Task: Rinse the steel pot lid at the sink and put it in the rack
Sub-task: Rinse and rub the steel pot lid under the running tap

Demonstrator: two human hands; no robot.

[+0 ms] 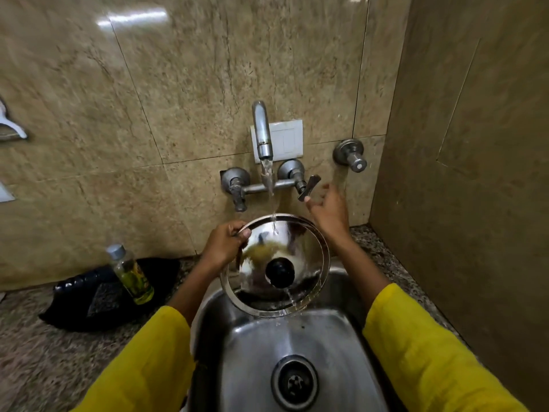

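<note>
The steel pot lid point(306, 251), round with a black knob in its middle, is tilted over the steel sink point(335, 346) under the tap point(262, 129). Water runs from the spout onto the lid's top edge and drips off its lower rim. My left hand point(225, 243) grips the lid's left rim. My right hand point(328, 211) is raised beside the lid's upper right, fingers spread, just below the right tap lever point(309, 187); it holds nothing. No rack is in view.
A small bottle with yellow-green liquid point(130, 273) stands on the speckled stone counter point(32, 352) left of the sink, on a black bag point(89, 298). A separate wall valve point(350, 156) sits at the right. A tiled side wall point(460, 173) closes off the right.
</note>
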